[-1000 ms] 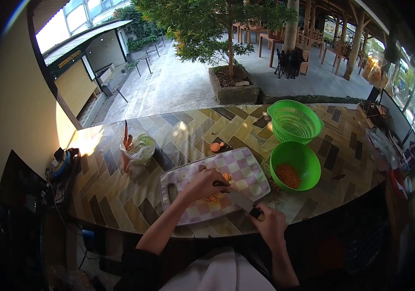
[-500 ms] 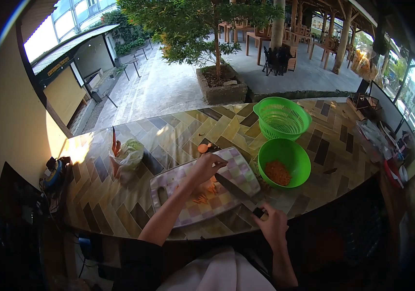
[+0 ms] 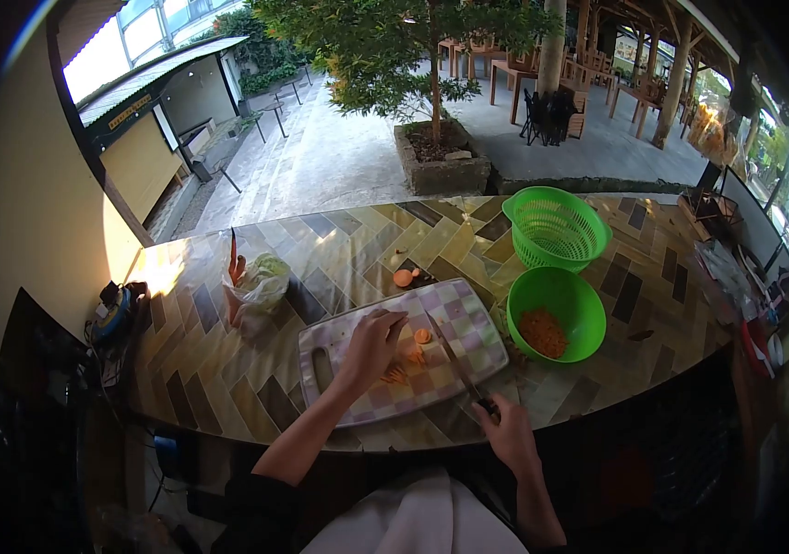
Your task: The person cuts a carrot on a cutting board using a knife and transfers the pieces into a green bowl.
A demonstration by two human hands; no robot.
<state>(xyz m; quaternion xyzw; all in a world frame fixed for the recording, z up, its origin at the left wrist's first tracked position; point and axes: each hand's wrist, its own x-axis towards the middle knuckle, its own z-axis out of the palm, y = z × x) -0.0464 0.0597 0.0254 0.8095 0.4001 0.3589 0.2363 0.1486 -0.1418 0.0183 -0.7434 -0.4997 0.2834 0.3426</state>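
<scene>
My right hand (image 3: 508, 432) is closed round the dark handle of a kitchen knife (image 3: 454, 357), whose blade points away from me over the right half of the checkered cutting board (image 3: 450, 386). Left of the blade lies a round carrot slice (image 3: 423, 336). My left hand (image 3: 374, 343) hovers over the board's middle, fingers bent and pressed together; whatever they may hold is hidden. Thin carrot strips (image 3: 396, 374) lie on the board beside and partly beneath this hand. Just beyond the board's far edge sits a carrot chunk (image 3: 403, 278).
A green bowl (image 3: 584, 319) with chopped orange bits stands right of the board, a green colander (image 3: 556, 222) behind it. At left is a plastic bag (image 3: 261, 282) with carrots (image 3: 234, 268). Clutter (image 3: 736, 277) lines the table's right end; a cable-wrapped item (image 3: 113, 309) stands far left.
My left hand has drawn back toward me and left, uncovering the carrot slice. The knife has turned to point more directly away from me. The whole view has shifted slightly.
</scene>
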